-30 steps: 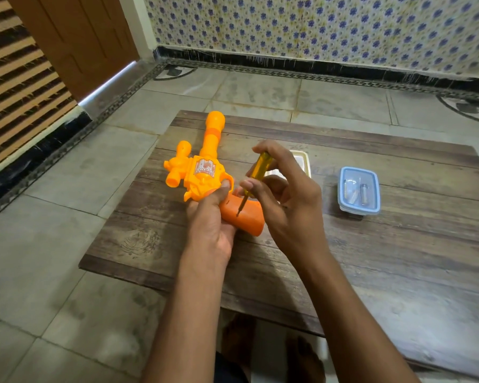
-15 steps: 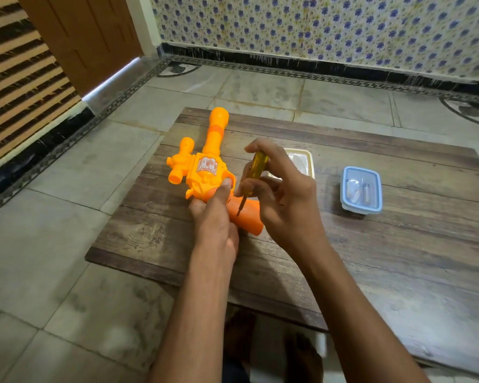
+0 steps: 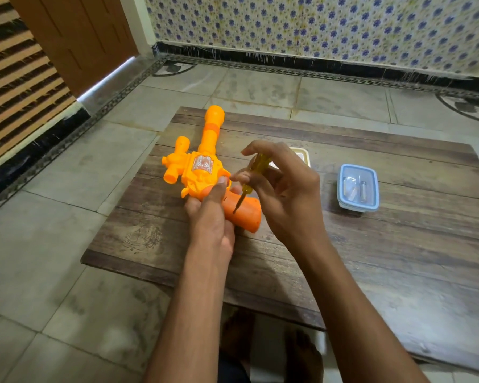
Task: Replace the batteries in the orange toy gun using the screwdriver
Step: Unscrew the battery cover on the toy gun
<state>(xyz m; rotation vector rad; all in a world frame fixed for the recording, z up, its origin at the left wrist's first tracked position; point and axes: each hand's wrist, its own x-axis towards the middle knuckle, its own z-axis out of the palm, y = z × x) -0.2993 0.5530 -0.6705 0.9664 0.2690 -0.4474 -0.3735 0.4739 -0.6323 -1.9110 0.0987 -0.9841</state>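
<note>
The low dark-brown wooden plank counter (image 3: 371,272) sits on a grey tiled floor (image 3: 53,230), its left edge running from about 11 o'clock down to 8 o'clock, and its near edge crossing the bottom of the view; wide bare wood lies toward 3 and 4 o'clock, right of the arms. The orange plastic toy gun (image 3: 202,172) lies near the counter's left edge, its long axis running from the barrel tip at 12 o'clock down to the darker orange handle at 5 o'clock, muzzle pointing away from the person toward the blue-flowered tiled wall (image 3: 315,23). The left hand (image 3: 210,217) grips the gun's body from below, thumb pressed on top by the trigger guard. The right hand (image 3: 285,194) has its fingers (image 3: 249,178) curled round the yellow translucent-handled screwdriver (image 3: 253,172), which tilts with its tip touching the handle. A pale blue-rimmed clear plastic box (image 3: 357,187) holding small metal pieces rests at 3 o'clock of the gun, well apart. A cream-rimmed tray (image 3: 304,156) shows partly behind the right hand.
</note>
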